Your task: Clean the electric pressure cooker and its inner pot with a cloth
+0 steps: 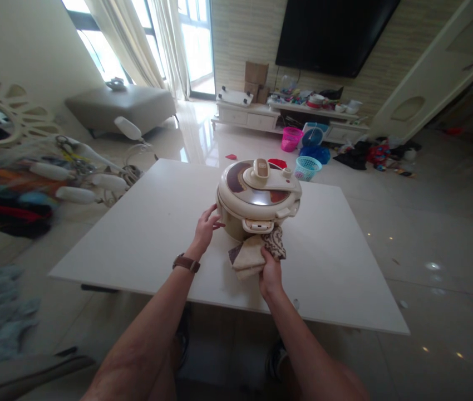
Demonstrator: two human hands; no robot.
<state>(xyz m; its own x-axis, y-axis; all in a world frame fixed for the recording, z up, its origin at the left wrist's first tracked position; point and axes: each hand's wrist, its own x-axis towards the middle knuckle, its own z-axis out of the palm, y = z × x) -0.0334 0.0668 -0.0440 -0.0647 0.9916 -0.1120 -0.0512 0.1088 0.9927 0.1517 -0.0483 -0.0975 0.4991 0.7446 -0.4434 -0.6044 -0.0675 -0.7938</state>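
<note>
A cream electric pressure cooker (pixel 236 201) with a brown-patterned lid stands upright on the white table (pixel 128 239). My left hand (pixel 208 227) is at the cooker's left side, fingers apart and seeming to rest against its wall; a brown-strapped watch is on that wrist. My right hand (pixel 271 272) grips a folded cloth (pixel 250 255), cream with a dark brown pattern, just below the cooker's front handle. The cloth is close to the lower front of the cooker; whether it touches the wall I cannot tell.
Beyond the table are a pink basket (pixel 291 139), a teal basket (pixel 308 167) and a low white TV cabinet (pixel 257 118) loaded with clutter. A lamp with white shades (pixel 75 194) stands left of the table. Several bags (pixel 351 156) lie on the floor at right.
</note>
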